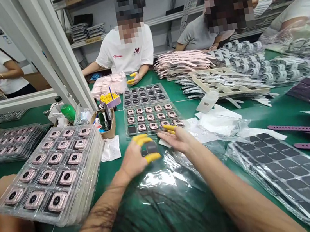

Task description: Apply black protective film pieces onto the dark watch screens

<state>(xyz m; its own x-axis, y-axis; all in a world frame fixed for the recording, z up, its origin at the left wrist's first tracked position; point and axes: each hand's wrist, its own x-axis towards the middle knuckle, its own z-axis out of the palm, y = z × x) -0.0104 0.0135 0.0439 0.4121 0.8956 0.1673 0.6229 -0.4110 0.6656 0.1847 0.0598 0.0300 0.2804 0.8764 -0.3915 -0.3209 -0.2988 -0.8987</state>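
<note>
The black square (150, 147) is up over the middle of the desk (109, 171), a bit in from the near edge. The left hand (133, 155) has it, with bent fingers above and a thumb below. I cannot tell if it is a watch or a loose part. A pinch by the sides seems best, so the flat face gets no smudges. A soft squeeze should be enough.

The right hand (178, 139) is wide open, palm turned up, and seems to have nothing in it. Its fingertips are by the near side of the tray (145, 114); I cannot tell if they touch. It would help to hold that hand low and steady, so it does not bump the watches (150, 117).

The tray lies farther from the desk's near edge than the black square does. Its near-left pocket looks dark, with no pink watch to be seen. Shiny plastic (165, 175) lies between the hands and the near edge. It could slip or catch, so arms should stay light there.

Toward the desk's left side is a tall tray stack (93, 173); a left elbow could knock it. By the right side are black sheets (295, 171). A person (132, 52) sits at the far edge.
</note>
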